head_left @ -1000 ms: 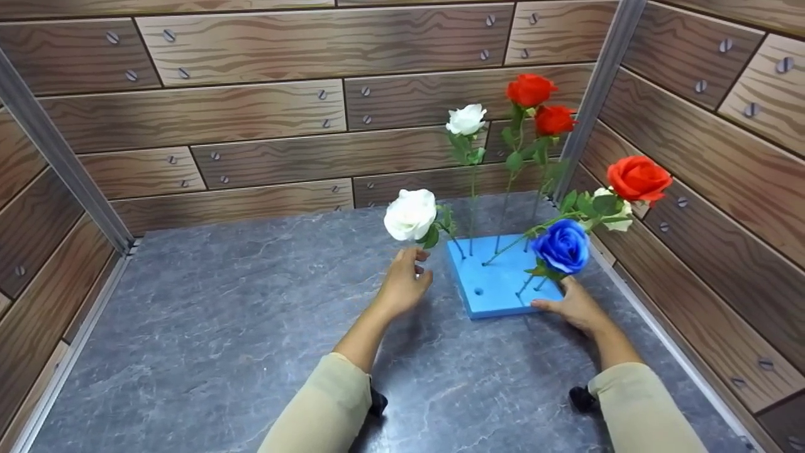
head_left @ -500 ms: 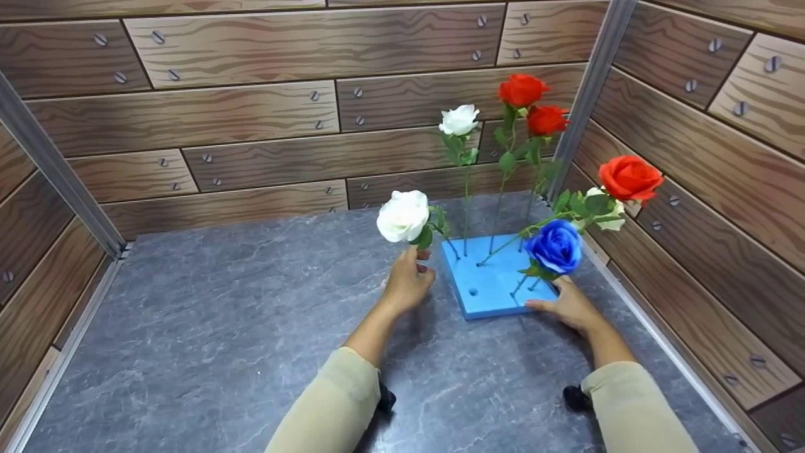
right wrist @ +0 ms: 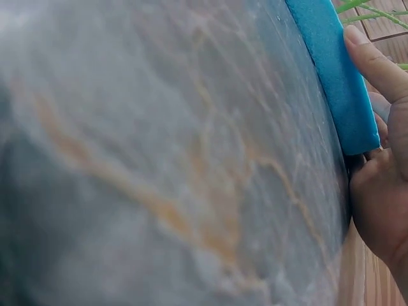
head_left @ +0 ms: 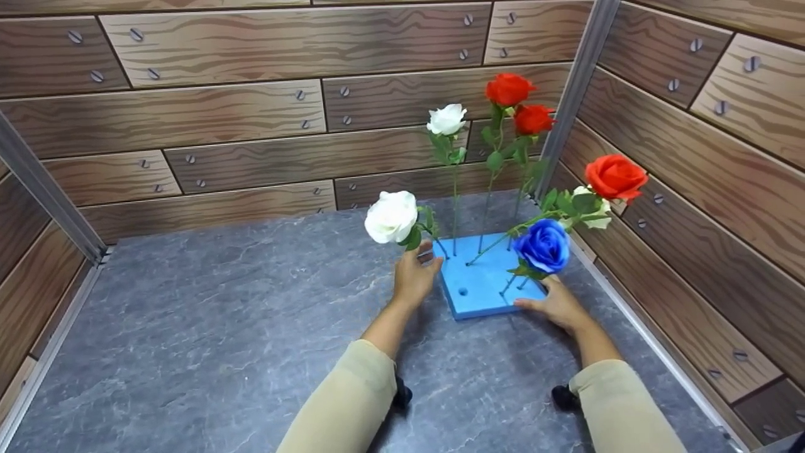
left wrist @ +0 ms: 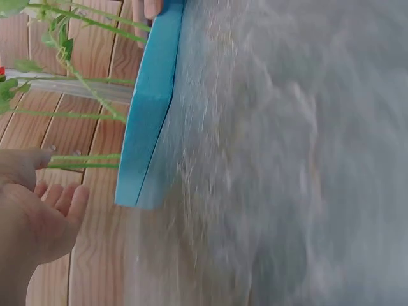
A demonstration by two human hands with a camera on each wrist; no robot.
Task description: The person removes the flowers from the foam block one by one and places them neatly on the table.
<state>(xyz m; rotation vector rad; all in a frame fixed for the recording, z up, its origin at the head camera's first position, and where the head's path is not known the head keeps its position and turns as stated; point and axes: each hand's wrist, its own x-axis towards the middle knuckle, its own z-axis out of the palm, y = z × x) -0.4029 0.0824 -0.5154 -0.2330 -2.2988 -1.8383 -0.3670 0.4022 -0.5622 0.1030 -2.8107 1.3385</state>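
- The right hand (head_left: 556,305) pinches the near right corner of the blue block (head_left: 484,280), which sits on the gray table (head_left: 220,327).
- One front hole (head_left: 463,292) has no stem in it.
- The blue rose (head_left: 542,245) hides part of the block.
- The left hand (head_left: 415,277) is loose, fingers not bent around anything, by the block's left edge; I can't tell if it touches.
- Seven flowers seem to be in already, some leaning.
- Wood-look walls (head_left: 251,107) stand behind.
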